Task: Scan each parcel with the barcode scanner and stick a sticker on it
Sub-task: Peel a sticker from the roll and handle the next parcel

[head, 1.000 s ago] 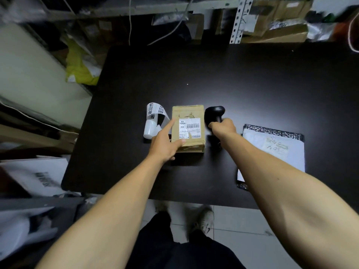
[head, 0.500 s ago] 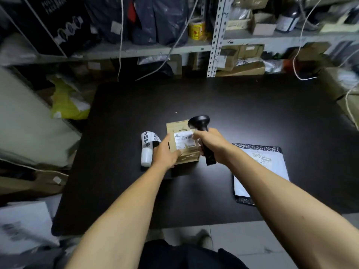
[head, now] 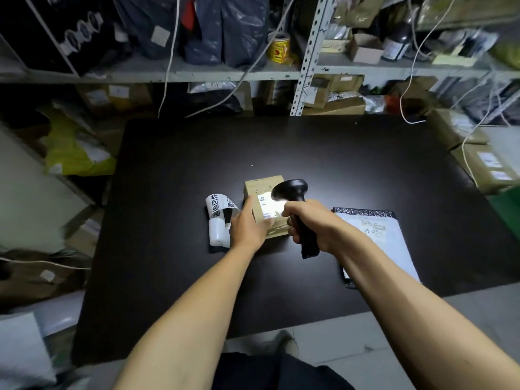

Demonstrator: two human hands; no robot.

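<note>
R hand [head: 315, 229] grips black scanner [head: 292, 192]; L hand [head: 250, 228] steadies cardboard parcel [head: 261, 185]

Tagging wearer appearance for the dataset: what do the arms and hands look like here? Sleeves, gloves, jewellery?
Both forearms are bare right up to the bottom edge of the frame, with no sleeve in view. The left hand and right hand are ungloved. No watch, ring, wristband or marking shows on either. Dark clothing shows below, between the arms.
</note>
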